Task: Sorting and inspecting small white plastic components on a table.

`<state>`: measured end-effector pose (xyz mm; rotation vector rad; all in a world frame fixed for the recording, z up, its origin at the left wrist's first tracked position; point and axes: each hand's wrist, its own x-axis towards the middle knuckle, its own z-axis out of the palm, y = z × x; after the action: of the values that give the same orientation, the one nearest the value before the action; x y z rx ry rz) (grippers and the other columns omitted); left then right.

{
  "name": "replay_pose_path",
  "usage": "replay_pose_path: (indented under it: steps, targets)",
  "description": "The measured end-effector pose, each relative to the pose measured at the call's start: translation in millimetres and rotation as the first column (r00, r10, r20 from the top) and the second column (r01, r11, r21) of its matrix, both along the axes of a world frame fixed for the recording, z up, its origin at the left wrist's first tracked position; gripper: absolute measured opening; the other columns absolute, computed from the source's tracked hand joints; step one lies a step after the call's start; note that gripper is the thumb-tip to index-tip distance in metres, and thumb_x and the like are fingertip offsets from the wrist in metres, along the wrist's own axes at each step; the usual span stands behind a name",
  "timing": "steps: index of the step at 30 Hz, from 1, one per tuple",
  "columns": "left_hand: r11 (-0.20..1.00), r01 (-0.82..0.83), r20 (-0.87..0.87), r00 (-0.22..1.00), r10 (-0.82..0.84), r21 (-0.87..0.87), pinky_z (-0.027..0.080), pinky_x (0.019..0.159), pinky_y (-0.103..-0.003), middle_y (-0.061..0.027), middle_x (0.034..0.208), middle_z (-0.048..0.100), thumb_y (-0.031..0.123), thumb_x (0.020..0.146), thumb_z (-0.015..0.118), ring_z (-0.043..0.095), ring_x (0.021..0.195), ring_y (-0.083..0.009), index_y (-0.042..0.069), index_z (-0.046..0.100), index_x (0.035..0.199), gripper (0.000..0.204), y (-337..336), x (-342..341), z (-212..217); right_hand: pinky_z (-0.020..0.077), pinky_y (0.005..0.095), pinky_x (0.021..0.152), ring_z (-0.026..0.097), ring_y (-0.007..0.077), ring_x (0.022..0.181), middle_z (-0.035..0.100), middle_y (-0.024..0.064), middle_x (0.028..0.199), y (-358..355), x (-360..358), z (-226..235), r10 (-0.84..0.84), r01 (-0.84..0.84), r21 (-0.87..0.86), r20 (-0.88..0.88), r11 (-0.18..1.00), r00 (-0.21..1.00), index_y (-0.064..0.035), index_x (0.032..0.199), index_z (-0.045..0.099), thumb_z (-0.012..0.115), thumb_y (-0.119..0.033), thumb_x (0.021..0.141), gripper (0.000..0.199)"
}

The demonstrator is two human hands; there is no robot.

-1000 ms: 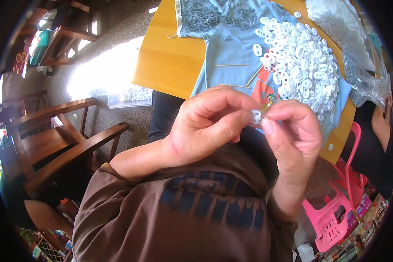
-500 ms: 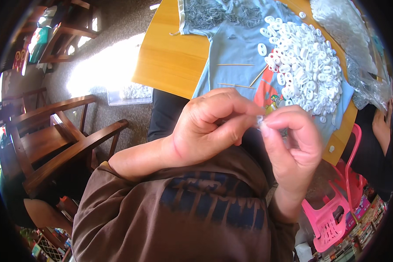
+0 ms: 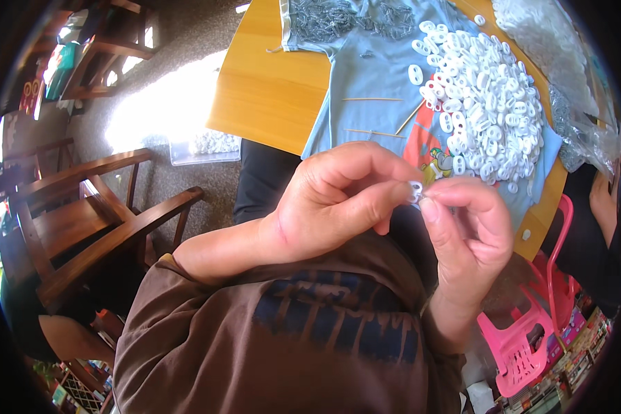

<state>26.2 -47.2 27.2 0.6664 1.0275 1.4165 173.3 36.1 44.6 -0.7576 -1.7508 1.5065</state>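
Note:
My left hand (image 3: 345, 196) pinches a small white two-holed plastic piece (image 3: 416, 188) between thumb and forefinger, in front of my chest. Right beside it, the thumb and forefinger of my right hand (image 3: 470, 231) are pressed together at the piece's edge; what they grip is too small to make out. Beyond my hands, a heap of similar white oval pieces (image 3: 489, 110) covers the right part of a light blue shirt (image 3: 365, 76) spread on the table. Small grey coiled bits (image 3: 352, 18) lie piled on its far side.
Thin wooden sticks (image 3: 372, 99) rest on the shirt. The wooden table (image 3: 269, 90) shows at its left edge. Clear plastic bags (image 3: 579, 117) lie at the right, near another person's arm (image 3: 603, 207). A pink chair (image 3: 521, 345), a wooden armchair (image 3: 96, 228) and a clear tub (image 3: 203, 150) stand around.
Both hands have shifted slightly to the right. The white piece now shows more plainly between the fingertips, and the right fingertips have drawn a little away from the left.

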Motion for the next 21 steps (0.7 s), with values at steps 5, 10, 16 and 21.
replay_pose_path:
  steps: [5,10,16,21]
  targets:
    - [0.998,-0.001,-0.083,0.997,0.007,0.065,0.045,0.056,-0.019,-0.0072,0.084,0.058,-0.003,0.087,0.049,0.054,0.061,-0.0068,-0.002,0.057,0.1,0.015,-0.4,-1.1,-1.8,0.0452,0.0237,0.068,0.058,0.0145,0.074,0.061,0.0087,0.082,-2.1,1.6,0.8,-0.009,0.009,0.013,0.016,1.0,1.0,0.0017,0.085,0.057,0.062,0.01,0.074,0.014]
    - [0.994,0.026,-0.213,0.977,-0.004,0.102,0.044,0.054,-0.019,-0.0078,0.085,0.056,-0.006,0.085,0.049,0.055,0.06,-0.0077,-0.002,0.058,0.1,0.017,-1.3,-3.1,-2.1,0.0453,0.0235,0.067,0.058,0.0144,0.073,0.061,0.0089,0.082,-3.3,0.0,-0.4,-0.003,0.003,0.023,-0.004,1.0,1.0,0.0016,0.085,0.057,0.062,0.01,0.074,0.015]
    - [0.991,0.039,-0.274,0.962,-0.002,0.132,0.044,0.054,-0.019,-0.008,0.085,0.056,-0.005,0.086,0.049,0.056,0.06,-0.0083,-0.003,0.058,0.099,0.016,1.3,-3.7,-2.0,0.0453,0.0234,0.067,0.058,0.0148,0.072,0.061,0.0094,0.081,-1.9,0.5,-1.0,0.002,-0.002,0.018,0.022,1.0,1.0,0.0019,0.084,0.057,0.061,0.011,0.074,0.014]
    - [0.998,0.016,-0.178,0.984,-0.006,0.053,0.045,0.054,-0.019,-0.0076,0.085,0.058,-0.004,0.086,0.05,0.056,0.06,-0.0085,-0.003,0.057,0.099,0.015,-0.1,-0.8,-8.5,0.0457,0.0241,0.067,0.059,0.0145,0.073,0.061,0.0089,0.081,0.0,-0.4,-8.0,0.024,-0.026,0.033,0.075,0.999,0.997,0.0021,0.083,0.057,0.062,0.01,0.074,0.013]
